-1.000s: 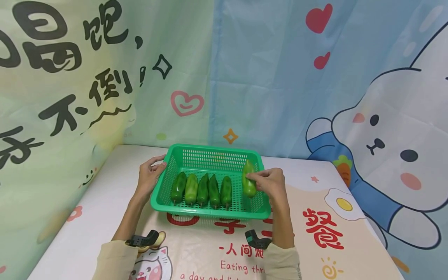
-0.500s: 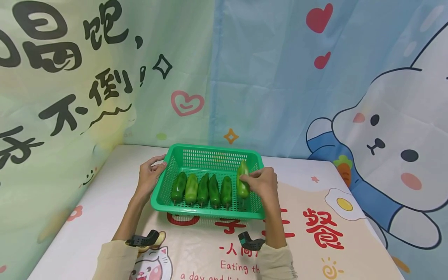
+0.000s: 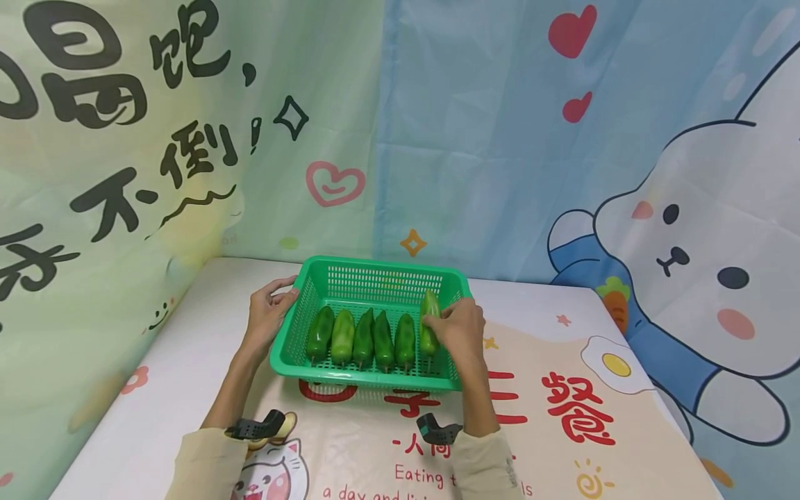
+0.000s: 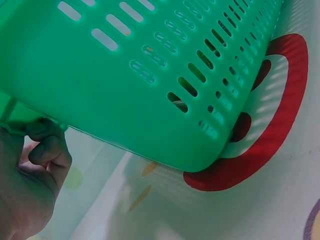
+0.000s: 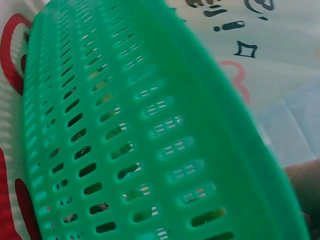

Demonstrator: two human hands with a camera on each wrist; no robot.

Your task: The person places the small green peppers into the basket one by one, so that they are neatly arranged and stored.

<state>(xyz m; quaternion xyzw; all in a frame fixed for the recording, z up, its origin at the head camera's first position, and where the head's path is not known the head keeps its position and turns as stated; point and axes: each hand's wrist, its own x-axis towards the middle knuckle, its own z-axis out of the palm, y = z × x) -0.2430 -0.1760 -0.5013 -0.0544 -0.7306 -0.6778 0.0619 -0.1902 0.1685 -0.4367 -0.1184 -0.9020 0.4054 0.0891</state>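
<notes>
A green plastic basket (image 3: 369, 378) with slotted walls stands on the table, holding a row of green peppers (image 3: 342, 338). My left hand (image 3: 267, 316) grips the basket's left rim; in the left wrist view its thumb and finger pinch the edge. My right hand (image 3: 461, 326) reaches over the right side of the basket and pinches a lighter green pepper (image 3: 430, 304), upright beside the right end of the row. In the right wrist view the basket wall (image 5: 200, 110) hides that pepper and most of the right hand (image 5: 307, 185).
Under the basket lies a printed mat (image 3: 362, 430) with red lettering and a cartoon cat (image 3: 271, 472). The white tabletop (image 3: 169, 354) shows at the left. Behind the table hangs a printed cloth backdrop (image 3: 437, 139).
My right hand has moved left and slightly down with the lighter pepper, bringing it from near the basket's right wall to the end of the row. The left hand has stayed still.
</notes>
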